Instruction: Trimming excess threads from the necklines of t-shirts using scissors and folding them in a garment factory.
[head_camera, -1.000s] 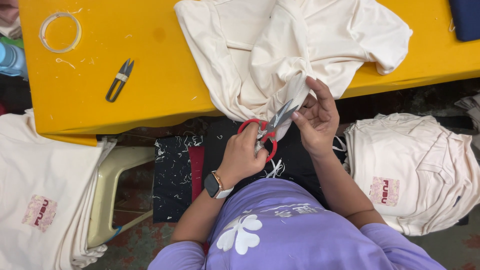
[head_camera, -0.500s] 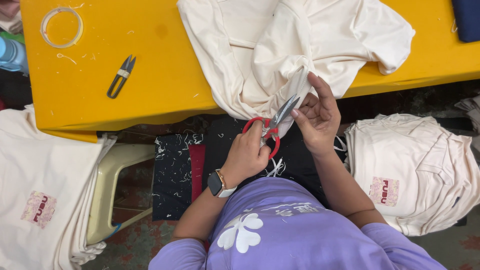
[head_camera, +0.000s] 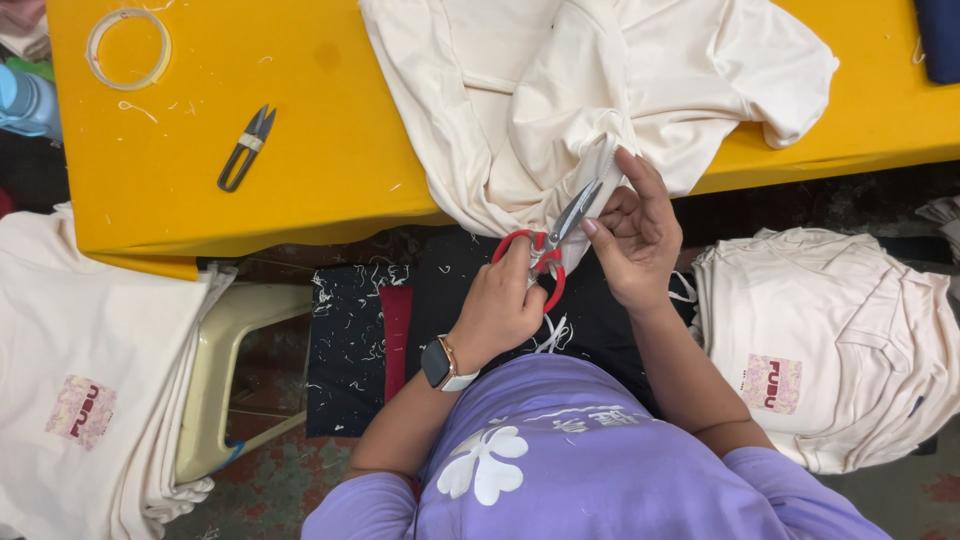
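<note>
Nearest me, my left hand (head_camera: 500, 305) grips the red-handled scissors (head_camera: 545, 250), blades slightly parted. Just beyond, my right hand's (head_camera: 632, 238) fingers (head_camera: 622, 205) pinch the cream garment (head_camera: 590, 100) hanging off the yellow bench (head_camera: 330, 150). I judge that loose folds bunched near the blades could get nicked.

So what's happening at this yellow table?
A person in a purple top is working on a cream garment spread over the yellow table. The left hand holds red-handled scissors, blades pointing up into the cloth's hanging edge, while the right hand pinches that edge beside the blades. Small thread snips lie unused on the table, and stacks of folded cream shirts sit on either side.
</note>
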